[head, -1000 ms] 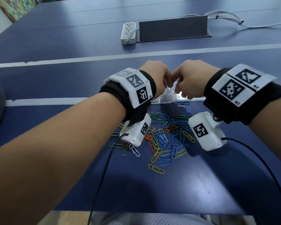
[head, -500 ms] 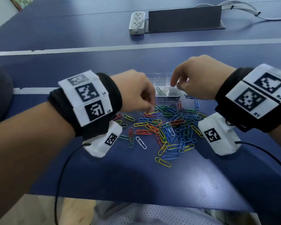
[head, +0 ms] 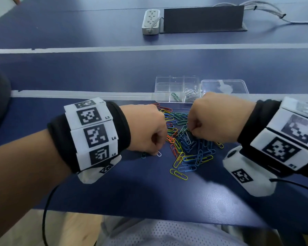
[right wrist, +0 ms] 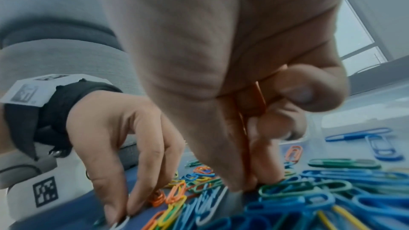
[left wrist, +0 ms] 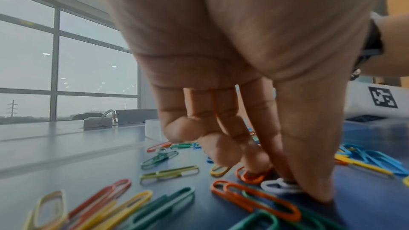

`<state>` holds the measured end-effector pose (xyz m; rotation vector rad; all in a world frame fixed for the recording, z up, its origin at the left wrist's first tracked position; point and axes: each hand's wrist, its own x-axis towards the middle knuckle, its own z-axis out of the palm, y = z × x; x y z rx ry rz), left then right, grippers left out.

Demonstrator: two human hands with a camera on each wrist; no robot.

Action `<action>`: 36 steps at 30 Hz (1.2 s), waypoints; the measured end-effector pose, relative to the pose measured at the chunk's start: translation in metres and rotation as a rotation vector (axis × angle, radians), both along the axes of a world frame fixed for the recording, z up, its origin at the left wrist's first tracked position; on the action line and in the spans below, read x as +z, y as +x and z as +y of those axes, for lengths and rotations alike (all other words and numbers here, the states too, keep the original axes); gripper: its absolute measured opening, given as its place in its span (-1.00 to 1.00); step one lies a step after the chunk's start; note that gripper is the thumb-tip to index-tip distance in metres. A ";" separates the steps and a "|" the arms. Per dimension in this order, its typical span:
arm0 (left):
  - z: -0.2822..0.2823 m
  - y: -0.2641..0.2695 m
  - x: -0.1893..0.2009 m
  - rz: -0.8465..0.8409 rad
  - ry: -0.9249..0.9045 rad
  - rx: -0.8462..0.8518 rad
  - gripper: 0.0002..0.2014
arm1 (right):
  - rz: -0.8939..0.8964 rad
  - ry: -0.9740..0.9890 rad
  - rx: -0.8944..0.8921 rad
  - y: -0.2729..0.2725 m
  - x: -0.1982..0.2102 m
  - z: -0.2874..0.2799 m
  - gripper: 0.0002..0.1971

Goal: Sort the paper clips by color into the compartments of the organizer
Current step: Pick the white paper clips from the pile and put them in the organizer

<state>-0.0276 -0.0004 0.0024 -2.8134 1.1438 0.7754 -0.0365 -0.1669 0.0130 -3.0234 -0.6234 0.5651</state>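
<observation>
A pile of coloured paper clips [head: 185, 144] lies on the blue table in front of the clear organizer [head: 178, 80]. The organizer holds a green clip [head: 175, 96] in one front compartment and several white clips [head: 191, 94] in the one to its right. My left hand [head: 156, 153] is down at the pile's left edge, where its thumb and forefinger pinch a white clip [left wrist: 281, 185] against the table. My right hand [head: 190, 127] is curled over the pile's middle, its thumb and forefinger tips closing on a green clip [right wrist: 285, 187]. Something orange shows between its curled fingers.
The organizer's clear lid [head: 224, 87] lies just right of it. A white power strip [head: 150, 21] and a dark upright panel [head: 203, 18] stand at the far side, with cables at the back right. The table's near edge [head: 149, 213] is close to my body.
Both hands have come back from the organizer and dropped onto the pile. The left went to a white clip at the pile's left edge, the right to the pile's middle.
</observation>
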 end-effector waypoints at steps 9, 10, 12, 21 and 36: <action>0.003 0.000 -0.001 -0.059 -0.019 0.013 -0.88 | -0.007 0.035 -0.005 0.000 -0.004 0.009 -0.80; 0.004 0.001 -0.001 -0.070 -0.017 0.013 -0.85 | 0.000 0.042 -0.004 0.000 -0.003 0.007 -0.78; 0.004 0.003 -0.001 -0.096 -0.010 0.010 -0.83 | -0.003 0.052 -0.005 0.000 -0.003 0.005 -0.76; 0.005 0.008 -0.002 -0.126 -0.030 0.045 -0.87 | 0.003 0.030 0.031 -0.006 -0.003 0.009 -0.82; 0.002 0.015 0.008 -0.139 -0.272 0.187 -0.91 | 0.211 0.345 -0.096 0.015 0.004 -0.019 -0.84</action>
